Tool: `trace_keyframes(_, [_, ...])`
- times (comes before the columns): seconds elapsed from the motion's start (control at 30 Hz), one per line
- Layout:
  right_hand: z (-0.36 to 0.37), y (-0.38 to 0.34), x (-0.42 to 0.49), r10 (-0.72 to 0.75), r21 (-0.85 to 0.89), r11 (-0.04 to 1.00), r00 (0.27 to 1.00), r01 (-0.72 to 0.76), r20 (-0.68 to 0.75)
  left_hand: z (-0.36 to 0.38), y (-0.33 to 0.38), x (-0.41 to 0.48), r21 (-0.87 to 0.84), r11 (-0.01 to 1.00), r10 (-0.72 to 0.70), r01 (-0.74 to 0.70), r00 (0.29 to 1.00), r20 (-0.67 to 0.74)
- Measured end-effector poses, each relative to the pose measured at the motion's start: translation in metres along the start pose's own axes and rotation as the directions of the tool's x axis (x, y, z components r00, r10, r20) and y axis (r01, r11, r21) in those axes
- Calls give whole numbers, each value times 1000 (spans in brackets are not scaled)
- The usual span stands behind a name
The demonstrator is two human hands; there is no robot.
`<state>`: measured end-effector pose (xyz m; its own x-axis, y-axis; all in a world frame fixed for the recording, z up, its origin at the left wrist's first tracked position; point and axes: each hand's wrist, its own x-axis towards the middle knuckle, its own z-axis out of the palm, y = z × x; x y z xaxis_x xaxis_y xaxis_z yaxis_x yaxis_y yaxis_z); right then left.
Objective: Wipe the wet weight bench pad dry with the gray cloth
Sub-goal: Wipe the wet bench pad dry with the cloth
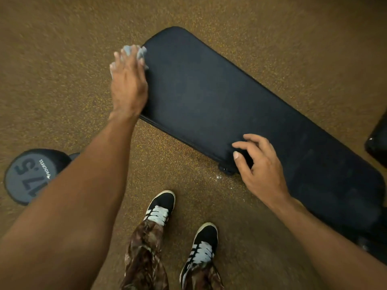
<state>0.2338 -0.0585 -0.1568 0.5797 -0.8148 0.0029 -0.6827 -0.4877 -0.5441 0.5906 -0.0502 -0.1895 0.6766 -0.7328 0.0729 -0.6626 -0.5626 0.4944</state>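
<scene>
1. The left hand (127, 84) is gripping the bunched gray cloth (134, 51) right at the far-left edge of the weight bench pad (209, 95). Part of the cloth is poking out past the side, so the stroke is risking running off the edge and wiping air instead of pad.
2. The cloth is wadded up, and only a small patch looks to be meeting the surface. I'm judging it could be smearing water into streaks rather than lifting it.
3. The right hand (261, 170) is holding nothing, with fingers loosely curled and fingertips at the pad's near edge. If it's bracing on a wet surface it could be sliding, and it's covering ground the cloth has to reach.
4. Most of the pad, from centre to right end, is lying well away from the cloth. The dark surface isn't showing where the wet is, so patches could be getting missed.
5. A dumbbell (27, 176) is sitting on the floor (62, 59) left of the feet, which is a tripping hazard when stepping along.
</scene>
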Motion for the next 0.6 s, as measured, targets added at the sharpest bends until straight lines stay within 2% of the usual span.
trace_keyframes(0.07, [6, -7, 3, 70, 31, 997, 997, -69, -31, 5, 7, 5, 111, 975, 186, -193, 980, 71])
trace_keyframes(0.13, [13, -14, 8, 121, 45, 992, 990, -118, -67, 17, 16, 3, 161, 946, 265, -283, 956, 122])
trace_keyframes(0.27, [26, -29, 28, 204, 184, 967, 970, -178, -133, 36, 43, -14, -7, 943, 323, -332, 910, 260])
trace_keyframes(0.37, [28, -40, 50, 323, 294, 922, 920, -252, -222, 47, 74, -36, -125, 837, 537, -533, 755, 375])
trace_keyframes(0.47, [21, -39, 69, 321, 240, 936, 905, -258, -279, 51, 95, -48, -237, 735, 656, -635, 581, 481])
trace_keyframes(0.53, [13, -35, 80, 309, 199, 945, 906, -258, -290, 48, 99, -55, -173, 630, 712, -757, 474, 518])
trace_keyframes(0.57, [10, -34, 87, 309, 198, 945, 904, -259, -296, 44, 99, -59, -105, 576, 721, -811, 443, 533])
trace_keyframes(0.6, [7, -34, 94, 305, 197, 947, 902, -253, -305, 39, 98, -62, -65, 557, 723, -828, 444, 529])
